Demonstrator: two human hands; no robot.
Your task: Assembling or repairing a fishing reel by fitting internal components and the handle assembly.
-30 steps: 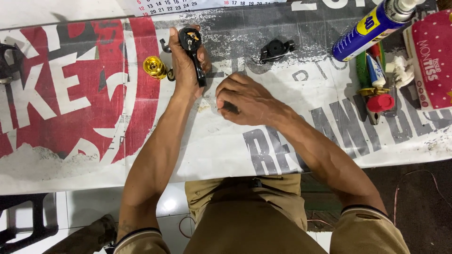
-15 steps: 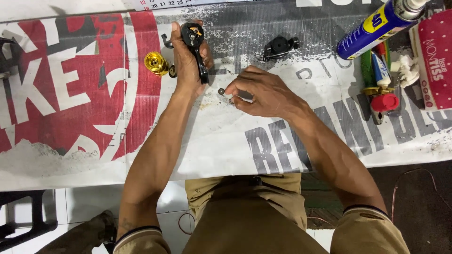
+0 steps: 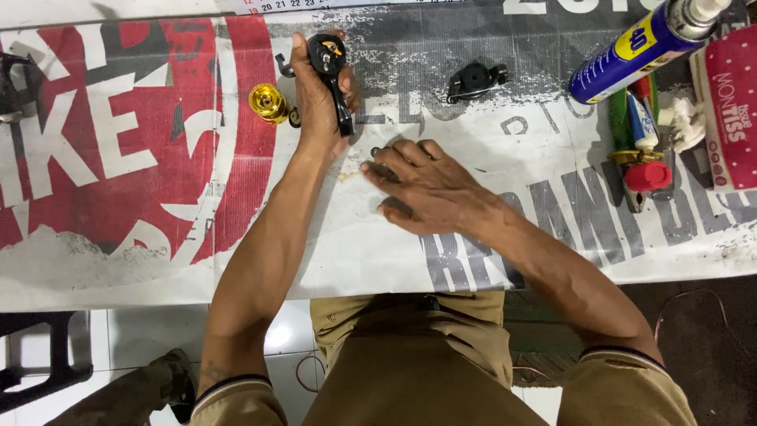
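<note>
While the left hand (image 3: 319,99) is wrapped around a black lever-shaped metal part with a round head (image 3: 333,75), holding it upright off the desk (image 3: 158,260) at the far middle of the printed red, white and grey banner sheet (image 3: 118,158), the right hand (image 3: 430,185) lies low and nearly flat just near of it, fingers loosely spread, with the fingertips (image 3: 378,167) pressing on a small dark piece that is mostly hidden; I cannot tell what it is. A shiny gold cylindrical spool (image 3: 270,103) sits just left of the left hand, close to its knuckles. A second small black clamp-like part (image 3: 475,80) rests apart on the far side, right of the held lever. At the far right lie a blue and yellow spray can (image 3: 631,51), a green-handled tool with a red cap (image 3: 635,150) and a red tissue pack (image 3: 729,118). To do this well, I judge the left hand should keep the lever steady and turned so its open side faces the right hand, while the right fingertips pin the small piece before pinching it, so it does not skid on the slick sheet toward the gold spool.
</note>
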